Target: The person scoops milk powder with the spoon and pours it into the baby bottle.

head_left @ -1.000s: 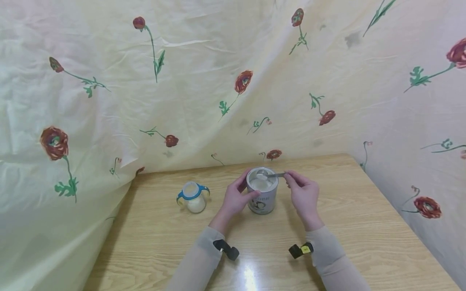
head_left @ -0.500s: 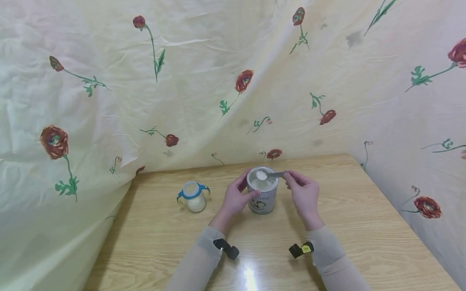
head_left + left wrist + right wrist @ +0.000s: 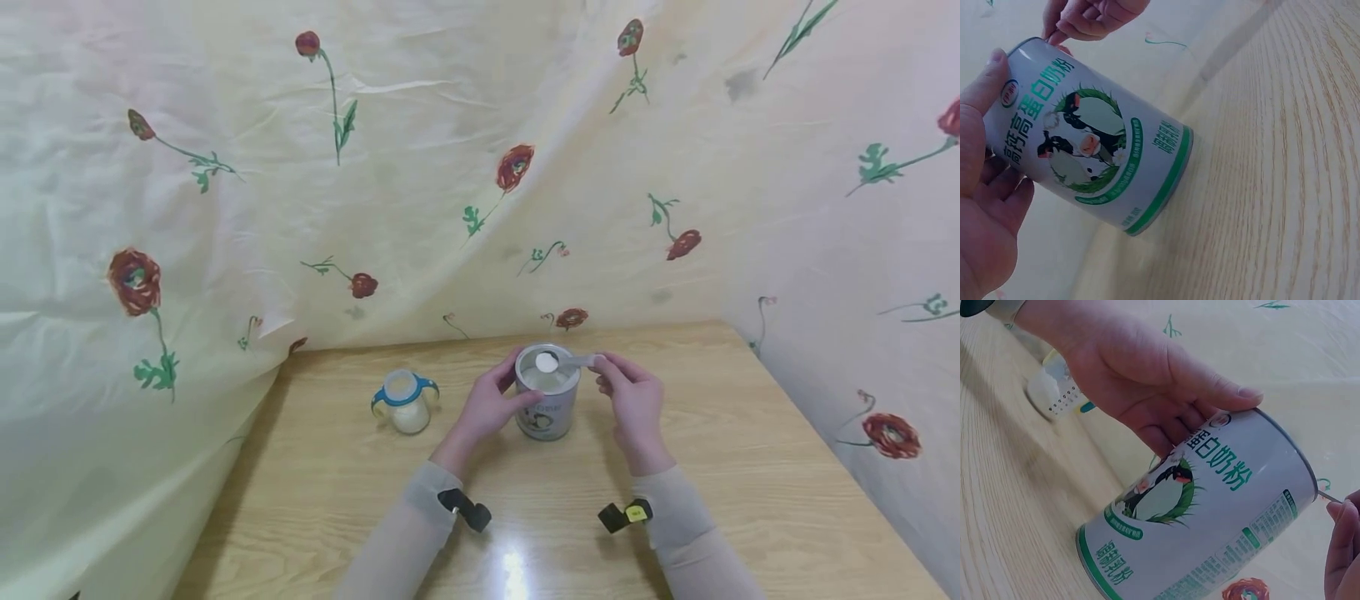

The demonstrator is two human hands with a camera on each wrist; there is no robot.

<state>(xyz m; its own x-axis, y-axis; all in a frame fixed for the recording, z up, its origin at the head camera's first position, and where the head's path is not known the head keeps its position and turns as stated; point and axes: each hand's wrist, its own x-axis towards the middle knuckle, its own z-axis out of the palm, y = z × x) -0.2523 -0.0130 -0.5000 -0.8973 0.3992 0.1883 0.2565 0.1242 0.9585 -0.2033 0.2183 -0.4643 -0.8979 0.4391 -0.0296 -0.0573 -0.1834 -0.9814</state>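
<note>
My left hand (image 3: 487,407) grips the near left side of an open milk powder can (image 3: 546,417), its thumb lying across the front near the rim. The can stands upright, with pale powder inside. Between thumb and fingers, my right hand (image 3: 636,408) pinches the handle of a small measuring scoop (image 3: 576,361) at the can's right. White powder fills the scoop's bowl, held over the can's mouth. In the left wrist view, a cow picture and green lettering cover the can (image 3: 1085,134). The right wrist view shows only the end of the scoop's handle (image 3: 1330,496) beyond the rim.
Left of the can stands a baby bottle (image 3: 408,415) with blue handles, its lower part whitish. The wooden table (image 3: 322,508) meets a flowered cloth (image 3: 420,208) at the back and sides.
The scoop's bowl first looks greyish inside the can, then shows white powder. My right hand barely shifts, and my left hand stays on the can. The head view has moved slightly.
</note>
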